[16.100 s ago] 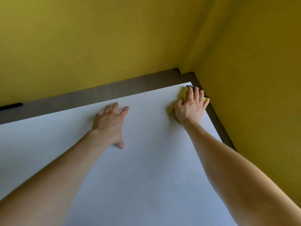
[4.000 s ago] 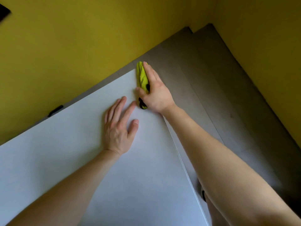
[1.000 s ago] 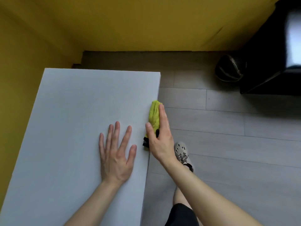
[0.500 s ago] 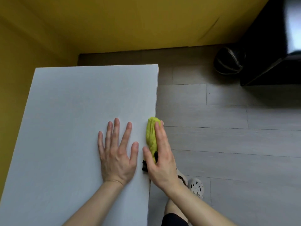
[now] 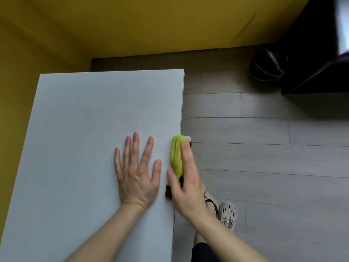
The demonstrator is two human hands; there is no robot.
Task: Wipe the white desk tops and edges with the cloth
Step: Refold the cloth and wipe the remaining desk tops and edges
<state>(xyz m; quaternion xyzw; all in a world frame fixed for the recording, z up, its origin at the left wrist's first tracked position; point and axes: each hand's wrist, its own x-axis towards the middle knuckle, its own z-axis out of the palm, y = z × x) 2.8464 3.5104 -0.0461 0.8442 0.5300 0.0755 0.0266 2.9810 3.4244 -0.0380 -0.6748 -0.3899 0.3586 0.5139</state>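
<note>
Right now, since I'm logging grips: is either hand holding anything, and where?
The right hand grips the cloth along its length at the desk's right edge; the left hand lies flat, holding nothing.

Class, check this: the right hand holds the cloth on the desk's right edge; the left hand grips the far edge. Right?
No: the head view shows the left hand lying flat on the desk top. The right hand does hold the cloth.

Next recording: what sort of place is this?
Likely a small indoor office or study corner: a white desk beside mustard-yellow walls, grey plank flooring, and dark furniture next to a black bag. The right hand grips a cloth at the desk's edge.
</note>
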